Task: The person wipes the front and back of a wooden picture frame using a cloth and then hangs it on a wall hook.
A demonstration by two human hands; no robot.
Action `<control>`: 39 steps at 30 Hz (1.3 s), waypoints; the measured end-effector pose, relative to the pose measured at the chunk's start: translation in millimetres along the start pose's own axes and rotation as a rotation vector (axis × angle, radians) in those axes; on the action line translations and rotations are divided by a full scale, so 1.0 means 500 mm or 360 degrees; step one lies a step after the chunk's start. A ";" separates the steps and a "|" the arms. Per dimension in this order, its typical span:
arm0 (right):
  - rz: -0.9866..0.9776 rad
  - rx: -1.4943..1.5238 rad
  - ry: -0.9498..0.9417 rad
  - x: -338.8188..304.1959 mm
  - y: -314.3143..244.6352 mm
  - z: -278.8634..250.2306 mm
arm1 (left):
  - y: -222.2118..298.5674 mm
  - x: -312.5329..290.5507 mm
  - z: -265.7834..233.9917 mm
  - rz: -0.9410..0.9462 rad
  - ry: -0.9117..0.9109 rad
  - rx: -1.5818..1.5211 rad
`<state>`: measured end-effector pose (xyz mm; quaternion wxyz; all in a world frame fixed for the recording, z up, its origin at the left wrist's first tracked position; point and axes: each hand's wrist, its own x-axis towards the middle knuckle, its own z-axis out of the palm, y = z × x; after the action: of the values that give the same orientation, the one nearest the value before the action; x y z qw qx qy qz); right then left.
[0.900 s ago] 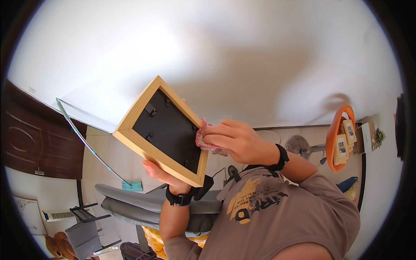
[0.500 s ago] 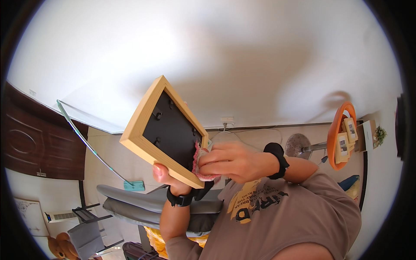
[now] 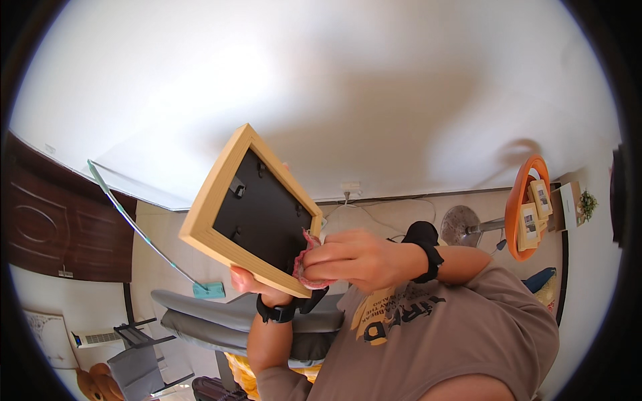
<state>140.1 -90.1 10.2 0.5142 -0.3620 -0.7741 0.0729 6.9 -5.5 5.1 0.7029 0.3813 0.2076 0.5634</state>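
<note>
A wooden picture frame is held up before a white wall, its black back turned to the viewer and its long axis slanted from upper left to lower right. The lower edge is gripped by the left hand, thumb along the wood. A pink cloth is bunched in the curled fingers of the right hand — pressed near the bottom corner, lower than 0.9 seconds earlier, when the right-hand side was touched higher up.

The left hand grips a wooden picture frame (it's tilted); the right hand holds pink cloth against it.
</note>
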 end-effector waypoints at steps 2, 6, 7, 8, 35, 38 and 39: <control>0.0013 -0.0106 0.0002 -0.006 0.017 -0.009 | -0.001 0.005 -0.006 0.0008 0.0003 -0.0041; 0.0148 -0.0621 -0.0085 -0.018 0.057 -0.045 | 0.002 0.011 -0.028 0.0082 0.0146 -0.0036; 0.0108 -0.0669 -0.0074 -0.018 0.057 -0.043 | 0.002 0.011 -0.026 0.0075 0.0203 0.0029; 0.0108 -0.0671 -0.0079 -0.019 0.056 -0.041 | 0.004 0.010 -0.022 0.0065 0.0259 0.0093; 0.0008 -0.0992 -0.0200 0.036 0.092 -0.093 | 0.016 0.014 0.040 -0.0403 -0.0215 -0.0016; 0.0079 -0.0929 -0.0129 0.040 0.095 -0.098 | 0.037 0.015 0.054 -0.0489 -0.0353 0.0130; 0.0087 -0.0906 -0.0208 0.032 0.092 -0.094 | 0.037 0.016 0.061 -0.0500 -0.0346 -0.0001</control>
<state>199.0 -58.8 21.6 0.3389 -0.5069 -0.7849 -0.1101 19.2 -5.6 39.5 0.8005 0.4026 0.1874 0.4024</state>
